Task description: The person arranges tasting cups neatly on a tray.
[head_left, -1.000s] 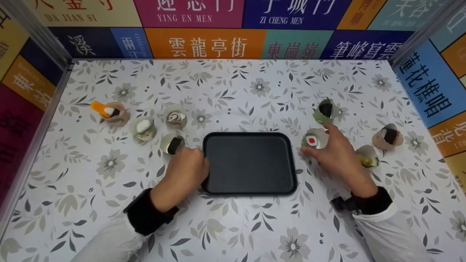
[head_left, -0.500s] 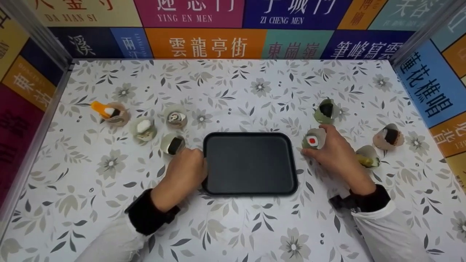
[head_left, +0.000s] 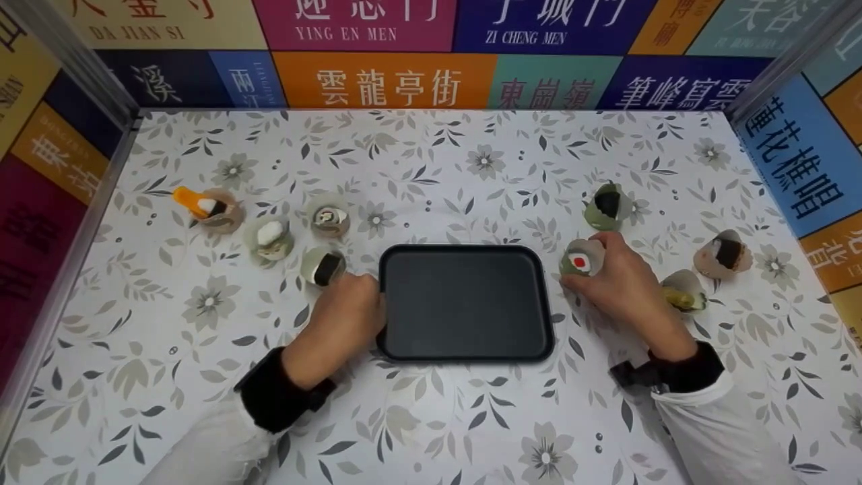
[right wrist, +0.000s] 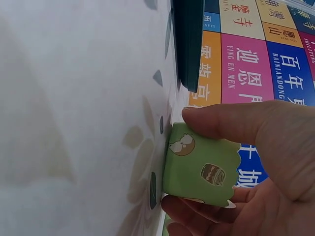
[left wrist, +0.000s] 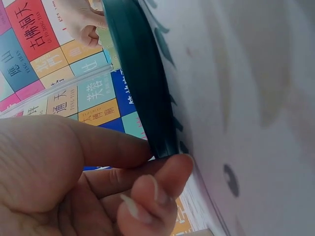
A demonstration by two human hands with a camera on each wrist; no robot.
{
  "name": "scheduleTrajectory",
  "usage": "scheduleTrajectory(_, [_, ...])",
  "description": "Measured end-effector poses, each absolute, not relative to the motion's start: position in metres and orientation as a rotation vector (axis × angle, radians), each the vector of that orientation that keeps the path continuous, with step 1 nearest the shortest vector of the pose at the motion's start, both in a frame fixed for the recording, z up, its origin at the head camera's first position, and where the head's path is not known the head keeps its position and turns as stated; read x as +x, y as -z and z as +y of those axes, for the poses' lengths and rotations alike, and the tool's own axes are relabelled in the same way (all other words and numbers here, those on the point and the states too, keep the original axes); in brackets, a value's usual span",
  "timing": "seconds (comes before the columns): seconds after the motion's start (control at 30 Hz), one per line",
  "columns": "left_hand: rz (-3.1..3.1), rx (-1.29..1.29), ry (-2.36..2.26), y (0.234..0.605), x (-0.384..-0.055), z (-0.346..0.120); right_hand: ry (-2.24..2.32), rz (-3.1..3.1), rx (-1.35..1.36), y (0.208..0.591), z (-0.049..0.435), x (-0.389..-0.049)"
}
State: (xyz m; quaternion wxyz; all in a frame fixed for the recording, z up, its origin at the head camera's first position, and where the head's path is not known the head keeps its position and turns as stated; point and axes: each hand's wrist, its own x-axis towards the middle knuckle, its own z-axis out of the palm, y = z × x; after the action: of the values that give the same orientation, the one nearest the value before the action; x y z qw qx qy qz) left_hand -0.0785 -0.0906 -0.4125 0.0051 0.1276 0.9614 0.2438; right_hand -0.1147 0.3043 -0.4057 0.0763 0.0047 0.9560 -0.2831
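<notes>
I see the green cup [head_left: 576, 261], a red-centred white piece inside, on the counter [head_left: 471, 424] just right of the black tray [head_left: 465, 303], apart from it; my right-hand grip [head_left: 623, 283] holds it between thumb and fingers, spread only as wide as the cup; my left-hand grip [head_left: 340, 323] pinches the tray's left end, almost no gap between thumb and finger.

Another green cup [head_left: 596, 213] with a dark-topped piece sits just behind the held one; the yellow-filled cup [head_left: 681, 296] crowds my right wrist — partly hidden by it; the pink cup [head_left: 708, 263] stands farther right. To the left, the dark-banded piece [head_left: 327, 269] sits in its cup hard by my left knuckles — I can't tell if they touch; behind it, the swirled roll [head_left: 330, 219], the white-topped piece [head_left: 271, 236] and the orange-tailed piece [head_left: 195, 203] fan outward, each in its cup.
</notes>
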Motion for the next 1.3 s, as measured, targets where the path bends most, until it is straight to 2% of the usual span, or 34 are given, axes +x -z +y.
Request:
scheduleTrajectory(0.9, [3.007,0.411,-0.771,0.413,-0.081,-0.09,0.928,2.915,-0.157,0.388,0.26,-0.121])
scheduleTrajectory(1.3, [3.003,0.404,-0.763,0.412,-0.08,-0.09,0.909,2.945,-0.277,0.402,0.243,-0.13])
